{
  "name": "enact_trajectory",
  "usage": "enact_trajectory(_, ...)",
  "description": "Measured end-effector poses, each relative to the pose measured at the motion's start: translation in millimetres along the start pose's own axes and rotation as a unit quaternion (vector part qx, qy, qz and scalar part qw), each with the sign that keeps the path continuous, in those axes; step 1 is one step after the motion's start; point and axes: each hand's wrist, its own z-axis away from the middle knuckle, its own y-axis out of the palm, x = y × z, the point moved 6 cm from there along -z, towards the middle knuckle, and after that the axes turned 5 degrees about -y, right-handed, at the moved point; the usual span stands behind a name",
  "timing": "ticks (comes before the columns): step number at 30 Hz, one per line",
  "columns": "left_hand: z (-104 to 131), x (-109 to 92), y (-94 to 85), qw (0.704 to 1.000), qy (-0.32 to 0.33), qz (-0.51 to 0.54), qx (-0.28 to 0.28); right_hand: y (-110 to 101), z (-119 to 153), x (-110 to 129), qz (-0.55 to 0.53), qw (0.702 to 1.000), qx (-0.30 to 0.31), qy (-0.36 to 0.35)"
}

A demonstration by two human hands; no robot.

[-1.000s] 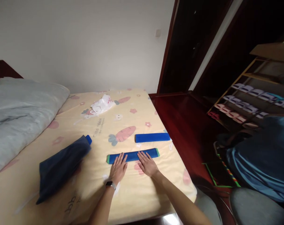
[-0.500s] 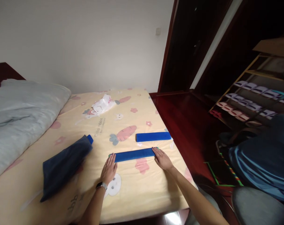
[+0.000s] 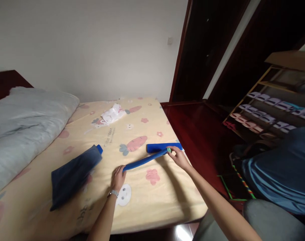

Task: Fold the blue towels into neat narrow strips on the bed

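A long blue padded-looking strip (image 3: pixel 143 160) with a green tip at its right end spans between my two hands, its right end raised off the bed. My left hand (image 3: pixel 119 177) is closed over the left end, low on the sheet. At the right end, my right hand (image 3: pixel 179 158) pinches the strip beside the green tip. Just behind lies a second blue strip (image 3: pixel 159 146), flat on the sheet and partly covered by my right hand and the held strip. To the left rests a dark blue cloth piece (image 3: pixel 74 177), a brighter blue tab (image 3: pixel 99 149) poking out at its far end.
The bed (image 3: pixel 139 207) has a yellow patterned sheet and ends at a right edge. A crumpled white plastic bag (image 3: pixel 113 113) lies farther back. A grey quilt (image 3: pixel 34 124) covers the left. Beyond the bed stand a shoe rack (image 3: pixel 264 78) and a grey seat (image 3: pixel 273 221).
The strip lay flat under both hands; now its right end is lifted and it is turned narrow side toward me. My right hand has risen and moved away from me.
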Motion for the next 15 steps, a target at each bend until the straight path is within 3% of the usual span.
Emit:
enact_trajectory(4, 40, -35, 14.9, 0.996, -0.043, 0.064, 0.043, -47, -27, 116, -0.011, 0.993, -0.017, -0.117)
enact_trajectory(8, 93, -80, 40.7, 0.987, -0.035, 0.109, 0.116, -55, -17, 217, -0.042, 0.969, 0.059, -0.237)
enact_trajectory(11, 121, -100, 48.6, 0.985, -0.002, 0.109, 0.134, -44, 7, 258, -0.058, 0.945, 0.141, -0.289)
enact_trajectory(15, 139, -105, 44.1, 0.991, 0.029, 0.074, 0.104, -39, 33, 282, -0.071, 0.931, 0.184, -0.306)
